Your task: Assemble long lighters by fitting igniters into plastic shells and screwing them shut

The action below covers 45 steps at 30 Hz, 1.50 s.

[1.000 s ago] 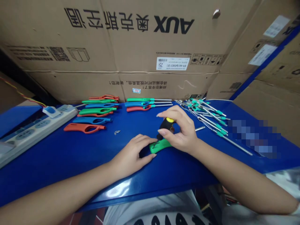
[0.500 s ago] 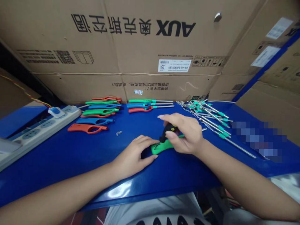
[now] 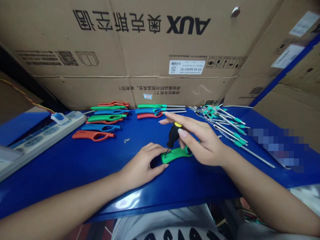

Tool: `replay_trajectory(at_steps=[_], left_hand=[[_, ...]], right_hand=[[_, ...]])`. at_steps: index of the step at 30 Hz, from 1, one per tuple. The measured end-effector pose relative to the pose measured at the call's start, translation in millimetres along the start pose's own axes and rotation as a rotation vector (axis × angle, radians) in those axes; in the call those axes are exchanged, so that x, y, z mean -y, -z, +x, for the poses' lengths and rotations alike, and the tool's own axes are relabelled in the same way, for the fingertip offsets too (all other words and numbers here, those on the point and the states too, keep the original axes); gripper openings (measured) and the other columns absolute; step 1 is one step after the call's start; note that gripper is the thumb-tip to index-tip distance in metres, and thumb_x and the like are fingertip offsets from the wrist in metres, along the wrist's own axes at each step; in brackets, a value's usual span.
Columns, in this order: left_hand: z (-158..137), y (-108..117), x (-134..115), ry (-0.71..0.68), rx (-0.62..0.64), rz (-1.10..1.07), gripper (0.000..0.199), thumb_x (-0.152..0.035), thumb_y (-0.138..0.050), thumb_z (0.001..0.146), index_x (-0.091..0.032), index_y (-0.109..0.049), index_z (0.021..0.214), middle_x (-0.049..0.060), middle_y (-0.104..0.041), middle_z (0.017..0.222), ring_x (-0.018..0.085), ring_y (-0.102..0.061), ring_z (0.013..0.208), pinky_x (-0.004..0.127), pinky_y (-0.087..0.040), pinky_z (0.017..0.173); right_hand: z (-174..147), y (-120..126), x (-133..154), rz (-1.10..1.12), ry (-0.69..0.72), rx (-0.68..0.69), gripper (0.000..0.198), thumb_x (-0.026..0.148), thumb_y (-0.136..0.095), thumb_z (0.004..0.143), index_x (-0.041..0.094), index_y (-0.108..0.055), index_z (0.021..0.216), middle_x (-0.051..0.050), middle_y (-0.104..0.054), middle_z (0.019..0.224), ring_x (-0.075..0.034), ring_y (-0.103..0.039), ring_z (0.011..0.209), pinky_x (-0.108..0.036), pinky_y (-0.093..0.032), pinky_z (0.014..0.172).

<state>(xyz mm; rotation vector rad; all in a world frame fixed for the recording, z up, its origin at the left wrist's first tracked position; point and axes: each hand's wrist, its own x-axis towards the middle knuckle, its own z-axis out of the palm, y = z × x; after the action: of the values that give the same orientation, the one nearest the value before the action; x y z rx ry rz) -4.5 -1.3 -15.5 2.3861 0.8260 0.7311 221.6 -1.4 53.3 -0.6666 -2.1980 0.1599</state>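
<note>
A green lighter (image 3: 177, 154) with a long metal tube lies flat on the blue table in front of me. My left hand (image 3: 147, 162) grips its butt end between thumb and fingers. In my right hand (image 3: 200, 136) is a short screwdriver (image 3: 174, 135) with a black and yellow handle, tilted, its tip on the lighter's handle near the left end. The fingers reach over the handle's top while the thumb presses its side. Part of the lighter's trigger end is hidden behind my right hand. Several small screws (image 3: 127, 140) lie loose beyond my left hand.
Coloured handle shells (image 3: 93, 135) lie in a column at the left. Three lighters with metal tubes (image 3: 150, 116) rest at the back middle. Metal tubes with teal parts and wires (image 3: 228, 130) are piled right. A white power strip (image 3: 37, 141) runs along the left; cardboard (image 3: 147, 46) walls the back.
My right hand has shifted its grip, with the fingers now stretched over the screwdriver's top and its handle more exposed. My left hand stays on the lighter. The view has tilted slightly.
</note>
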Motion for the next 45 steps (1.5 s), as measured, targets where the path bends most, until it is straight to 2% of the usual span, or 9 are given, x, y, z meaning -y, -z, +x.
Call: replay_trajectory(at_steps=[7, 12, 14, 18, 24, 30, 37, 42, 45], left_hand=[[0, -1, 0, -0.013, -0.013, 0.009, 0.025, -0.025, -0.069, 0.091, -0.022, -0.067, 0.116, 0.007, -0.072, 0.114, 0.025, -0.064, 0.106, 0.044, -0.052, 0.098], [0, -1, 1, 0.006, 0.002, -0.003, 0.027, -0.026, -0.071, 0.091, -0.02, -0.066, 0.117, 0.008, -0.071, 0.118, 0.027, -0.063, 0.113, 0.046, -0.05, 0.102], [0, -1, 2, 0.01, 0.009, 0.005, 0.028, -0.026, -0.07, 0.091, -0.02, -0.066, 0.118, 0.009, -0.07, 0.12, 0.027, -0.063, 0.115, 0.046, -0.049, 0.103], [0, -2, 1, -0.012, -0.005, 0.012, 0.032, -0.025, -0.07, 0.091, -0.021, -0.064, 0.123, 0.008, -0.07, 0.122, 0.026, -0.064, 0.113, 0.046, -0.049, 0.103], [2, 0, 0, -0.002, 0.006, -0.015, 0.029, -0.024, -0.071, 0.09, -0.021, -0.065, 0.119, 0.007, -0.071, 0.116, 0.025, -0.064, 0.109, 0.043, -0.051, 0.098], [0, -1, 2, -0.01, -0.001, 0.002, 0.036, -0.023, -0.071, 0.09, -0.022, -0.064, 0.126, 0.007, -0.07, 0.125, 0.025, -0.063, 0.115, 0.044, -0.049, 0.104], [0, -1, 1, -0.001, 0.009, -0.001, 0.031, -0.025, -0.069, 0.091, -0.021, -0.065, 0.122, 0.007, -0.071, 0.117, 0.025, -0.064, 0.109, 0.043, -0.051, 0.099], [0, -1, 3, -0.012, 0.013, -0.002, 0.029, -0.023, -0.07, 0.091, -0.022, -0.065, 0.119, 0.005, -0.071, 0.116, 0.024, -0.063, 0.108, 0.041, -0.05, 0.098], [1, -1, 1, -0.006, 0.018, -0.009, 0.03, -0.023, -0.07, 0.091, -0.02, -0.065, 0.12, 0.006, -0.071, 0.115, 0.023, -0.063, 0.107, 0.04, -0.05, 0.098]], right_hand=[[-3, -9, 2, -0.372, 0.173, -0.14, 0.035, 0.04, -0.061, 0.098, 0.019, -0.064, 0.126, -0.001, -0.075, 0.081, -0.013, -0.065, 0.063, -0.026, -0.049, 0.059], [0, -9, 9, 0.033, 0.027, -0.004, 0.044, 0.019, -0.034, 0.105, 0.02, -0.048, 0.147, -0.009, -0.069, 0.126, -0.014, -0.069, 0.097, -0.028, -0.057, 0.077], [1, -9, 7, 0.058, -0.008, -0.011, 0.037, 0.023, -0.042, 0.106, 0.021, -0.054, 0.141, -0.006, -0.072, 0.112, -0.012, -0.068, 0.086, -0.025, -0.055, 0.073], [-1, -10, 1, -0.316, 0.098, -0.135, 0.022, 0.036, -0.062, 0.098, 0.018, -0.07, 0.108, -0.003, -0.07, 0.083, -0.013, -0.062, 0.068, -0.025, -0.049, 0.06], [0, -10, 6, -0.026, -0.099, 0.089, 0.051, 0.02, -0.035, 0.105, 0.023, -0.036, 0.156, -0.012, -0.059, 0.14, -0.016, -0.065, 0.103, -0.03, -0.058, 0.081], [-3, -15, 0, -0.344, 0.034, -0.154, 0.043, 0.04, -0.069, 0.093, 0.02, -0.06, 0.13, -0.007, -0.075, 0.106, -0.018, -0.069, 0.083, -0.027, -0.056, 0.069], [0, -11, 4, 0.163, -0.113, 0.062, 0.046, 0.021, -0.037, 0.107, 0.021, -0.039, 0.153, -0.009, -0.068, 0.126, -0.014, -0.068, 0.097, -0.027, -0.058, 0.077], [-4, -13, 0, -0.175, 0.099, -0.152, 0.031, 0.037, -0.07, 0.093, 0.02, -0.066, 0.12, -0.002, -0.071, 0.085, -0.015, -0.065, 0.072, -0.026, -0.052, 0.063], [-2, -14, 3, -0.135, 0.063, -0.146, 0.031, 0.032, -0.052, 0.103, 0.02, -0.061, 0.13, -0.007, -0.074, 0.106, -0.016, -0.068, 0.081, -0.028, -0.054, 0.069]])
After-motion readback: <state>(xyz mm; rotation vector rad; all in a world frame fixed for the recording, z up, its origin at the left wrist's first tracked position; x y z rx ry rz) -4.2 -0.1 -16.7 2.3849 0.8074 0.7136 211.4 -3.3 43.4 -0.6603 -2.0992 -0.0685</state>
